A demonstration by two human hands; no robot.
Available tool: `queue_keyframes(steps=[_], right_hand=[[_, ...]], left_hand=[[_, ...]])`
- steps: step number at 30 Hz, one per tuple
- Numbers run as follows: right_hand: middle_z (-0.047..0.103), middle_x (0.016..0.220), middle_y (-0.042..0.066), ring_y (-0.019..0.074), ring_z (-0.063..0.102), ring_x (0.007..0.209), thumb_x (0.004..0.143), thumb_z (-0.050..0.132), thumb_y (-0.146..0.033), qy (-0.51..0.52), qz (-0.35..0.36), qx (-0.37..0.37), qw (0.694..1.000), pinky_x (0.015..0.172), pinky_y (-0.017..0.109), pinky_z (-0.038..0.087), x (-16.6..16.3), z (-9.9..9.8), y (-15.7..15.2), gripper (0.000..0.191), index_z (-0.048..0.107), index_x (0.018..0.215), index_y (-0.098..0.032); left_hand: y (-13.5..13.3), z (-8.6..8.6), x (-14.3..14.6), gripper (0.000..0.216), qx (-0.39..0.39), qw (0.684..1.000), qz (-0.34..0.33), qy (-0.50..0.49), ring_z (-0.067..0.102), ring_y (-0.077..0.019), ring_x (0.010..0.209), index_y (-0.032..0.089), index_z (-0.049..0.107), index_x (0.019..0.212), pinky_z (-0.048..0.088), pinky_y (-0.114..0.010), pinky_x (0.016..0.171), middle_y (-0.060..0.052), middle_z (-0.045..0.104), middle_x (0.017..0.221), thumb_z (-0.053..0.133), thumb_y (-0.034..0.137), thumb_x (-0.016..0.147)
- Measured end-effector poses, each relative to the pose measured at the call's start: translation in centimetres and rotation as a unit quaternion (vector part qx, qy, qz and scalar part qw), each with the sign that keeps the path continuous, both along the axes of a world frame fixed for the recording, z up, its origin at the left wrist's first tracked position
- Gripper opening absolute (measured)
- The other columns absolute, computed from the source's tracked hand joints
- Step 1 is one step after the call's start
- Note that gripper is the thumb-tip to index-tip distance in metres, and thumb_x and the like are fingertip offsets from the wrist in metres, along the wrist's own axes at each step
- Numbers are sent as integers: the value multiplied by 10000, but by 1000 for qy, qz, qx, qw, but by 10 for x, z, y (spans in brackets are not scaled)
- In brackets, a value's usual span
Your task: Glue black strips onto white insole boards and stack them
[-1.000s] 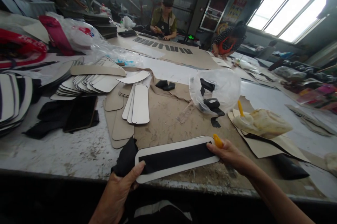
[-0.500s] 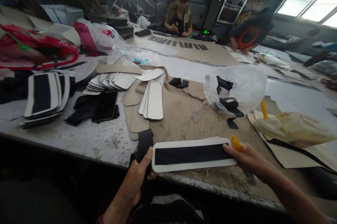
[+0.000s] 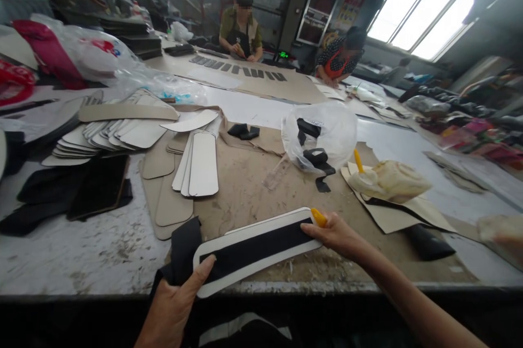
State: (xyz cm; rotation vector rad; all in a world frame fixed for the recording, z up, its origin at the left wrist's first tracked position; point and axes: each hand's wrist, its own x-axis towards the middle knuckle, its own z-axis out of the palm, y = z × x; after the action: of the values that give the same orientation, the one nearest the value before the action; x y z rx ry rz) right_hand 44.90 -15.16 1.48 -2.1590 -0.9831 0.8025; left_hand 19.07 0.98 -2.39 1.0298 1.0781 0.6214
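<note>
A long off-white panel [image 3: 261,276] with rounded ends spans both hands over the table's front edge. Along its face runs a black strip [image 3: 255,250], and the edge of another light piece shows behind it. My left hand [image 3: 174,304] is closed on the panel's left end, thumb pressed on the face. Beside that hand hangs a black band [image 3: 184,250], seemingly held by its hidden fingers. My right hand [image 3: 341,236] pinches the right end, thumb on top. A yellow handle [image 3: 318,218] juts from the same hand; the rest of that tool is hidden.
Light rounded panels [image 3: 204,165] and a pile of similar ones [image 3: 122,129] lie left of centre. Near them are black pieces [image 3: 53,187]. A clear plastic bag [image 3: 343,130] with black scraps stands behind; a cream bundle [image 3: 400,180] is right. Two people work across the table.
The panel has tilted, its left end lower and nearer me. My left thumb has moved from its edge onto its face. The view has swung right.
</note>
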Motion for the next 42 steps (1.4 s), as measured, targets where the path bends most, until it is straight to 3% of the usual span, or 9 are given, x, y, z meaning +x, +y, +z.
queue_keyframes(steps=[7, 13, 17, 21, 26, 31, 37, 42], right_hand=[[487, 672, -5, 115, 439, 588, 806, 512, -437, 12, 35, 20, 999, 515, 205, 373, 4, 0, -5, 272, 538, 761, -169], [434, 624, -30, 99, 387, 539, 802, 508, -461, 61, 33, 23, 997, 486, 205, 337, 6, -3, -6, 294, 496, 727, -177], [519, 659, -10, 136, 474, 596, 813, 505, -459, -58, -3, 10, 998, 565, 241, 391, 10, -3, -4, 284, 549, 762, -184], [607, 898, 54, 192, 563, 841, 874, 461, -379, -249, -40, 45, 967, 786, 312, 421, 11, -5, -3, 251, 623, 947, -202], [587, 815, 50, 178, 564, 775, 897, 458, -301, -293, -1, -29, 956, 736, 290, 427, 4, -17, 6, 227, 654, 841, -203], [604, 881, 64, 188, 566, 821, 842, 541, -245, -290, -3, -111, 950, 764, 286, 416, 1, -29, 27, 123, 636, 801, -179], [614, 830, 43, 182, 584, 791, 832, 514, -242, -266, 24, -133, 954, 726, 269, 413, 6, -32, 33, 132, 625, 812, -173], [588, 962, 78, 202, 570, 867, 833, 549, -246, -312, 29, -141, 939, 743, 273, 406, 4, -30, 33, 131, 621, 915, -174]], left_hand=[[-1, 5, 1, 580, -39, 999, -6, -8, 595, -229, 1042, 208, 618, 1089, 503, -221, 858, -10, 691, 1035, 810, 380, 570], [-5, 22, 7, 526, -129, 992, -4, 4, 652, -259, 916, 222, 607, 1085, 571, -287, 718, -30, 713, 954, 771, 353, 602], [-4, 17, 11, 448, -85, 995, 38, 18, 601, -266, 1034, 213, 608, 1072, 506, -353, 885, -36, 699, 1004, 725, 341, 658], [-3, 7, 14, 426, -31, 996, 54, 68, 553, -292, 1102, 163, 637, 999, 384, -421, 1017, -70, 683, 1043, 737, 383, 648], [-2, -3, 12, 455, -45, 990, 10, 134, 612, -354, 964, 116, 676, 844, 463, -473, 903, -113, 710, 847, 736, 497, 603], [-2, -11, 10, 499, -27, 987, 0, 160, 619, -351, 938, 105, 684, 823, 481, -444, 861, -139, 706, 861, 725, 548, 597], [-4, -11, 10, 503, -6, 989, 2, 150, 643, -325, 840, 105, 690, 825, 522, -368, 714, -126, 707, 817, 718, 556, 602], [-4, -6, 10, 467, 1, 981, -15, 195, 622, -305, 607, 109, 662, 612, 488, -340, 540, -74, 622, 506, 728, 570, 572]])
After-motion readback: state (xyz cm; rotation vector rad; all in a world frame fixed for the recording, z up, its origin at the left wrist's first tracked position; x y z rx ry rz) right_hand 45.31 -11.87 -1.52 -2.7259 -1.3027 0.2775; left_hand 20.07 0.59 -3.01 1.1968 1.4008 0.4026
